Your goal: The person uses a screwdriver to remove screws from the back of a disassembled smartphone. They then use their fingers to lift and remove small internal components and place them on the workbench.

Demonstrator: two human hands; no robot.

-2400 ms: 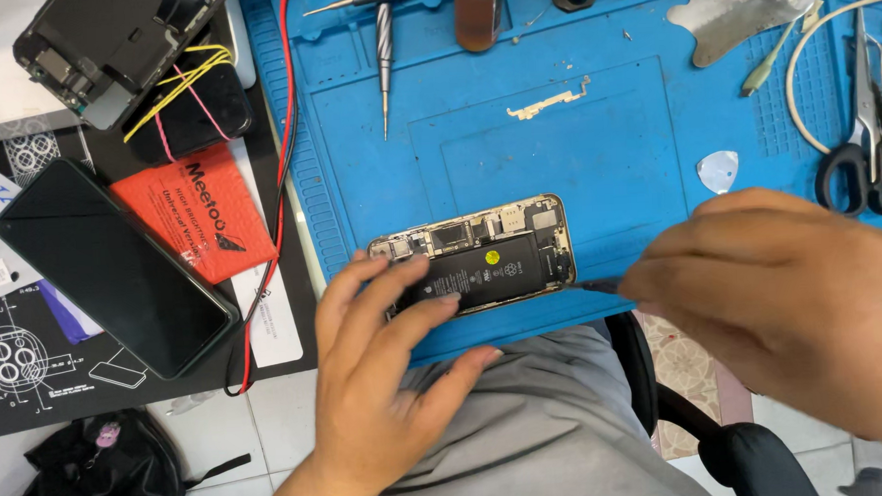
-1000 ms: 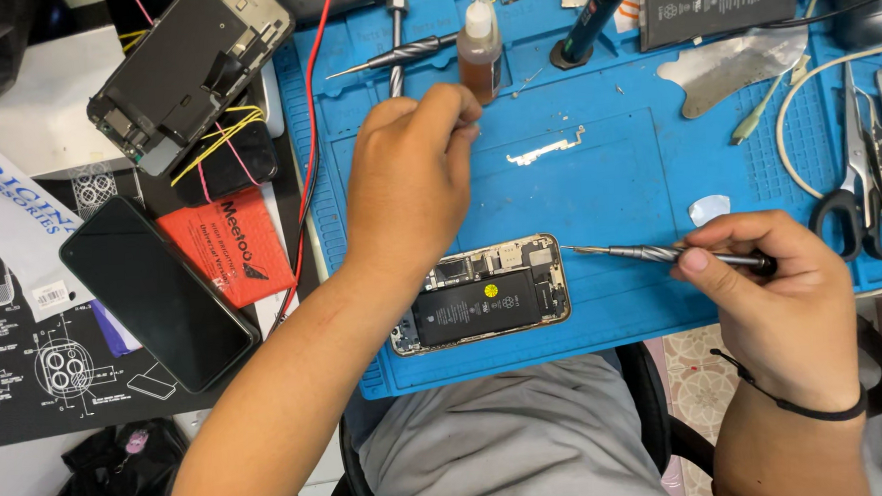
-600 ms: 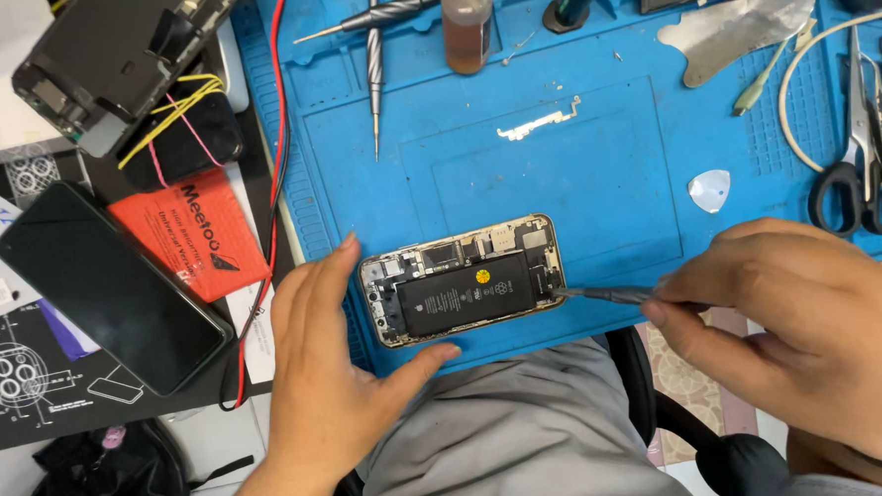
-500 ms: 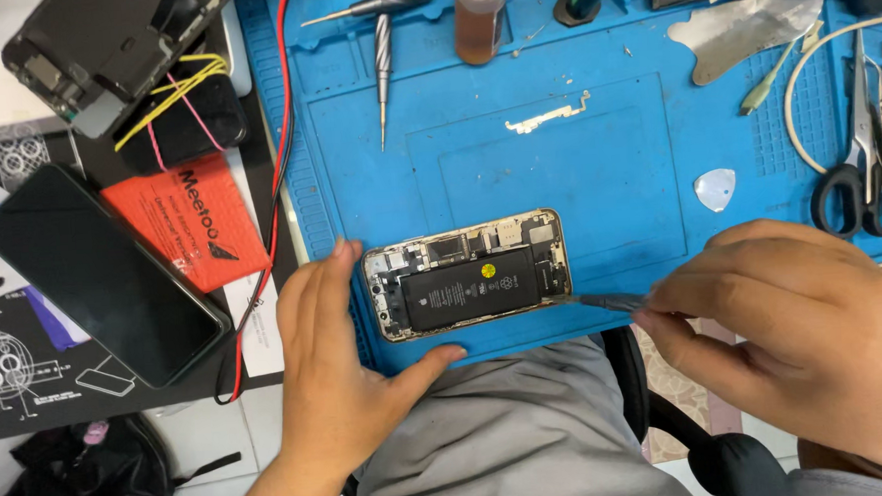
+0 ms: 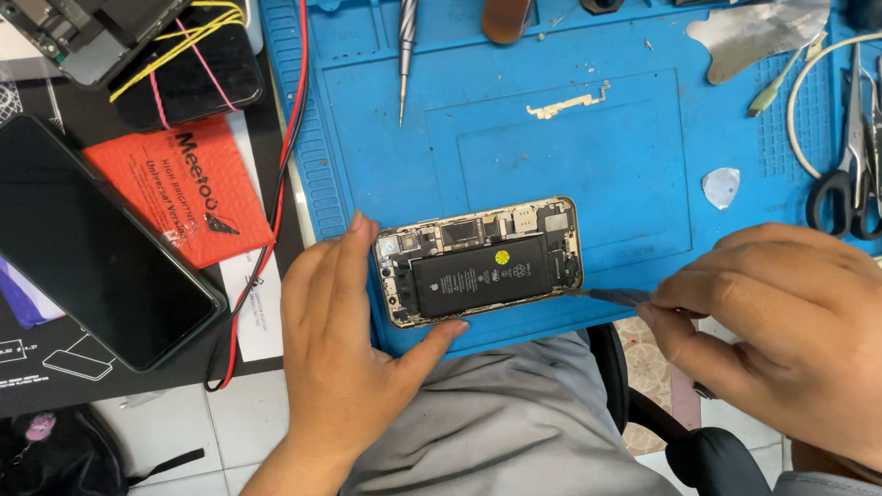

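Observation:
An opened phone [image 5: 478,261] with its black battery and circuit board showing lies near the front edge of a blue work mat [image 5: 596,162]. My left hand [image 5: 342,356] grips the phone's left end, index finger along its top left corner and thumb under its bottom edge. My right hand [image 5: 792,337] pinches thin metal tweezers [image 5: 612,296] whose tip points at the phone's lower right corner.
A dark phone screen [image 5: 74,244] and an orange padded pouch [image 5: 186,190] lie to the left, with red and black wires [image 5: 284,175] beside them. On the mat rest a screwdriver [image 5: 405,41], a brown bottle [image 5: 505,7], a pale pick [image 5: 721,186] and scissors [image 5: 849,161].
My left hand came back from the top of the mat to the phone's left end. The right hand brought the tweezers' tip to the phone's lower right corner.

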